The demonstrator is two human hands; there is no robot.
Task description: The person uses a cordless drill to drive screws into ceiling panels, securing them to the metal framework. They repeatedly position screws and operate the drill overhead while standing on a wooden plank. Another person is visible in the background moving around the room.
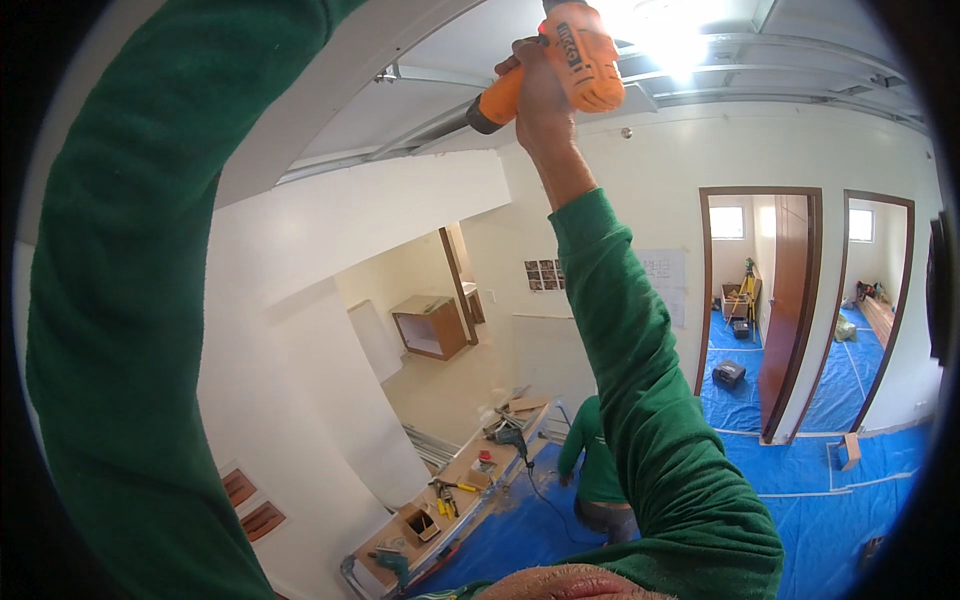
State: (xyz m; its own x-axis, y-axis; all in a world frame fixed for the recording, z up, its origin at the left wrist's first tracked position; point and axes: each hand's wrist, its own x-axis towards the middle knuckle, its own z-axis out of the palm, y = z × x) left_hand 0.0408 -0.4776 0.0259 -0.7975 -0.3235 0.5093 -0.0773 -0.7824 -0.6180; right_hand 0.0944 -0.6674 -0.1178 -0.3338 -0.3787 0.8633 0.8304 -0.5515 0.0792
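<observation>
My right hand (546, 100) is raised high and wrapped around the handle of an orange cordless drill (592, 70) close to the ceiling. The drill's front end runs out of the picture at the top. Above and beside it is the ceiling's metal framing (800, 42), with a bright lamp (672, 45) nearby. My left arm (120, 300), in a green sleeve, reaches up along the left side, and its hand lies beyond the upper edge. A pale ceiling panel (310, 95) with a cut edge sits between my arms.
Below, a long workbench (465, 470) carries a corded drill (508, 436), yellow-handled pliers (445, 498) and a small box (421, 523). A person in green (600, 460) is beside it. Blue sheeting (800, 510) covers the floor. Two doorways stand right, one with a brown door (785, 310).
</observation>
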